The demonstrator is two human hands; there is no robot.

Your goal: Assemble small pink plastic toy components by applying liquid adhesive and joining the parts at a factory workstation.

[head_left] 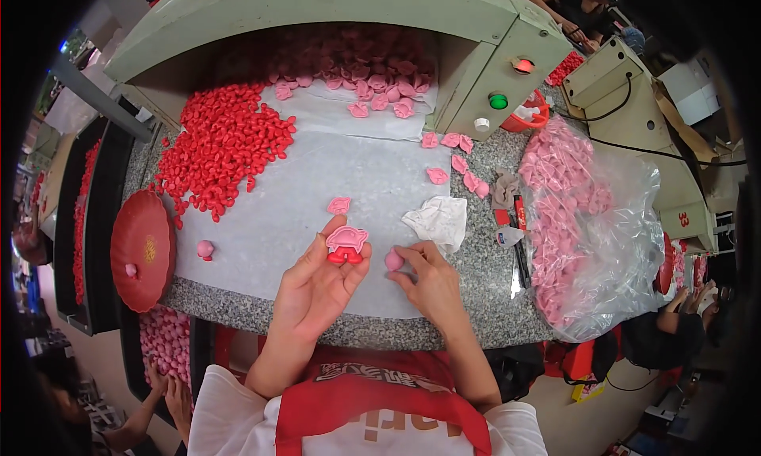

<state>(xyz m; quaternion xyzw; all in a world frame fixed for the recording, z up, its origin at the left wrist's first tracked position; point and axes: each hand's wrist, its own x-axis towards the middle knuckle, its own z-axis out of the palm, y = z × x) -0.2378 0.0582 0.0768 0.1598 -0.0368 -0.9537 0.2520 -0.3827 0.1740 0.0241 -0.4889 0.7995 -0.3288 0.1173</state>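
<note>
My left hand is raised over the paper-covered worktop. Its thumb and fingers hold a small pink molded shell piece, which has red foot-shaped parts along its lower edge. To its right, my right hand pinches a small round pink piece between thumb and fingertips. Just beyond the left hand, a loose pink shell piece lies on the paper sheet. Another round pink piece with a red part sits farther left.
Red small parts are heaped at the left, near a red oval dish. Pink pieces lie inside a green machine housing. At right are a white cloth, a marker and a clear bag of pink pieces.
</note>
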